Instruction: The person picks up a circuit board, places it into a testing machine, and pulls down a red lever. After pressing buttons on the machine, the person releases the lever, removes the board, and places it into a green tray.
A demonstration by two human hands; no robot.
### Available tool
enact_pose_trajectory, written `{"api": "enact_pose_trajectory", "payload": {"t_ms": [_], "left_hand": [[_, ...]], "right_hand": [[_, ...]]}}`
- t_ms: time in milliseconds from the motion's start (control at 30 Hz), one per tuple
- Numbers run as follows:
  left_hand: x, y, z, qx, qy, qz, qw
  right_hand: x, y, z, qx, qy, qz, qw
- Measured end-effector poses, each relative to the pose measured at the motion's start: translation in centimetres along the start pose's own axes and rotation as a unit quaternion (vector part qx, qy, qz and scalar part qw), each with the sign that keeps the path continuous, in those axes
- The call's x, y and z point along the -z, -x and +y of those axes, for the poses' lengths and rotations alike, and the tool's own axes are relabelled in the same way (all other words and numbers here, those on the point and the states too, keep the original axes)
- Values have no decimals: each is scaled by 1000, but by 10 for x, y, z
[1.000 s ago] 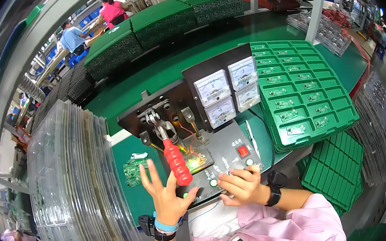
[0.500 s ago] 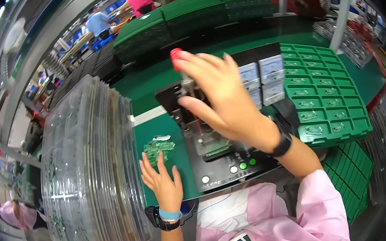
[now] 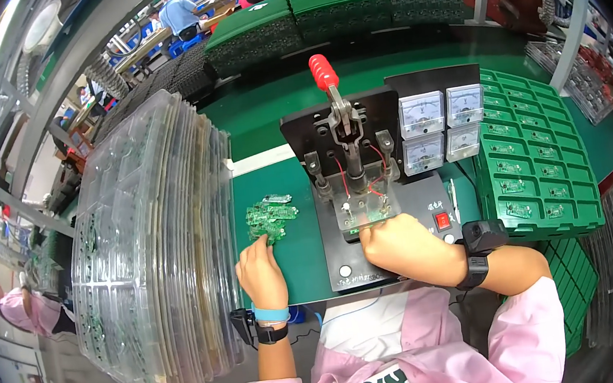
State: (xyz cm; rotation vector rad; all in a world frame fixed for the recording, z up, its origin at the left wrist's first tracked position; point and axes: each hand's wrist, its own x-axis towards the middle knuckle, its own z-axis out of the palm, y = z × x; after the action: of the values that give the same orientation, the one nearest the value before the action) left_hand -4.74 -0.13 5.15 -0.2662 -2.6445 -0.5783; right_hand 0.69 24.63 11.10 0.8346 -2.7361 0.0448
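My left hand (image 3: 262,278) has its fingers drawn together at the near edge of a small heap of green circuit boards (image 3: 271,214), pinching the lowest board. My right hand (image 3: 403,247) is curled at the front of a black test fixture (image 3: 344,255), just under its clear pressure plate (image 3: 373,210). A green board edge shows beside its knuckles; the fingertips are hidden. The fixture's toggle clamp stands with its red handle (image 3: 323,72) upright, untouched by either hand.
Tall stacked clear plastic trays (image 3: 150,247) rise at the left. Four-dial panel meters (image 3: 420,114) stand behind the fixture. A green compartment tray (image 3: 537,157) holding boards lies to the right. Green trays (image 3: 331,11) are stacked at the back; other people (image 3: 180,13) work beyond.
My right hand has left the red handle and come down to the fixture's front; the handle is now uncovered. My left fingers, spread before, have closed at the board heap. The view has shifted.
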Motion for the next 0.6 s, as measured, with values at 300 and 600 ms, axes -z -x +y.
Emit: {"api": "enact_pose_trajectory", "payload": {"t_ms": [300,600], "left_hand": [[35,9,71,-188,153,44,969],[12,5,96,-344,151,-31,926]], "right_hand": [[8,0,1,36,-28,13,999],[20,40,1,101,-9,45,994]]}}
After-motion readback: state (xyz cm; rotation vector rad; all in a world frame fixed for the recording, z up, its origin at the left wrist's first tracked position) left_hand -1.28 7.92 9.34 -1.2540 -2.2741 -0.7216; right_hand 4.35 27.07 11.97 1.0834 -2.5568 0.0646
